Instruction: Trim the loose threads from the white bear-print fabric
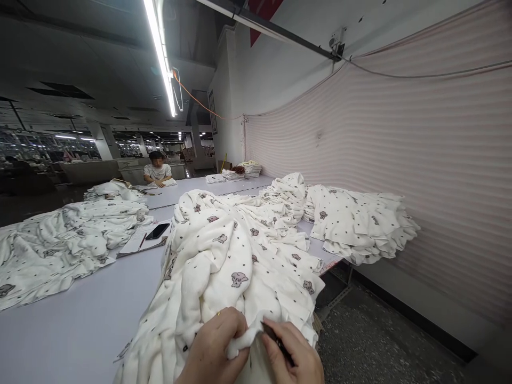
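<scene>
My left hand (220, 346), a ring on one finger, is closed on a bunched edge of the white fleece fabric (216, 261) printed with grey animals and small dark dots. My right hand (294, 354) grips small dark thread snips (278, 341), mostly covered by the fingers. Their tip touches or nearly touches the fabric edge just right of my left fingers. From both hands the cloth spreads forward in a large, loosely folded heap.
More printed fabric lies in a heap (72, 240) on the left and a stack (356, 218) overhanging the table's right edge. A phone (157, 231) rests on papers (134, 244). Across the table (120, 293) sits another person (157, 170). A striped pink sheet (400, 144) covers the right wall.
</scene>
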The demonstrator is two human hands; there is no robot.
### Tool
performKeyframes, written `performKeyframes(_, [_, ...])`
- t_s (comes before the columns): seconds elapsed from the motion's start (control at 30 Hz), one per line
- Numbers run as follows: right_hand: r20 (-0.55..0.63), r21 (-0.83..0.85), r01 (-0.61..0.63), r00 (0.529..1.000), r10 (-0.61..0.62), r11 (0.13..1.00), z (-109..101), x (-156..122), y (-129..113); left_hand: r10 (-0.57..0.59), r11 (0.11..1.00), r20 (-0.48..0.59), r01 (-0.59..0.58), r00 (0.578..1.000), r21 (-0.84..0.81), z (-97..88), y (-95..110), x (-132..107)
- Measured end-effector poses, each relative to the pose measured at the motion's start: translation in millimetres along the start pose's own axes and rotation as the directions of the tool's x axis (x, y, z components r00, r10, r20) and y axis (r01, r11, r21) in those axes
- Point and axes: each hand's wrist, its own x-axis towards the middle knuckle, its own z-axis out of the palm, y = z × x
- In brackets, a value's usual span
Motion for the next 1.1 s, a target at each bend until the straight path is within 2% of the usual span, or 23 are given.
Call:
performKeyframes(0.07, [-0.034, 0.071, -0.053, 0.998, 0.055, 0.996, 4.6, 2.7, -0.3, -0.096, 0.988, 0.044, 0.1, 0.994, -0.121, -3.5, 3.5, 3.8])
performKeyframes(0.13, [-0.029, 0.135, -0.063, 0.997, 0.067, 0.989, 9.4, 6.4, -1.7, -0.199, 0.942, 0.136, 0.228, 0.971, -0.248, -9.1, 8.0, 10.1])
performKeyframes(0.2, [0.004, 0.204, -0.029, 1.0, 0.029, 0.979, 13.8, 10.4, -3.8, -0.296, 0.877, 0.209, 0.351, 0.932, -0.327, -15.1, 12.0, 16.6])
performKeyframes(0.27, [0.036, 0.243, 0.013, 0.999, -0.022, 0.97, 17.1, 13.7, -5.2, -0.365, 0.827, 0.22, 0.424, 0.905, -0.369, -19.4, 13.9, 20.7])
performKeyframes(0.4, [0.11, 0.221, 0.075, 0.989, -0.101, 0.973, 20.2, 16.2, -2.4, -0.346, 0.823, 0.224, 0.41, 0.911, -0.394, -19.6, 11.7, 19.1])
performKeyframes(0.53, [0.11, 0.157, -0.005, 0.994, -0.012, 0.988, 21.8, 15.9, -1.6, -0.327, 0.859, 0.21, 0.382, 0.922, -0.341, -15.3, 10.7, 14.7])
performKeyframes(0.7, [0.09, 0.22, -0.13, 0.99, 0.112, 0.967, 18.6, 20.0, -10.0, -0.358, 0.818, 0.248, 0.43, 0.9, -0.381, -17.2, 13.6, 18.0])
performKeyframes(0.8, [0.154, 0.241, -0.121, 0.984, 0.085, 0.963, 8.9, 21.4, -9.1, -0.391, 0.786, 0.215, 0.446, 0.895, -0.428, -21.5, 14.8, 18.9])
performKeyframes(0.9, [0.223, 0.168, -0.076, 0.974, 0.037, 0.983, 0.5, 21.4, -4.0, -0.391, 0.776, 0.227, 0.452, 0.892, -0.439, -23.9, 17.9, 18.1])
performKeyframes(1.0, [0.32, 0.131, -0.091, 0.947, 0.045, 0.987, -1.5, 22.9, -0.4, -0.377, 0.785, 0.253, 0.452, 0.891, -0.424, -23.4, 21.3, 17.8])
performKeyframes(1.1, [0.395, 0.173, -0.153, 0.916, 0.073, 0.973, 0.5, 24.4, 1.8, -0.355, 0.812, 0.276, 0.441, 0.893, -0.383, -22.1, 21.8, 18.0])
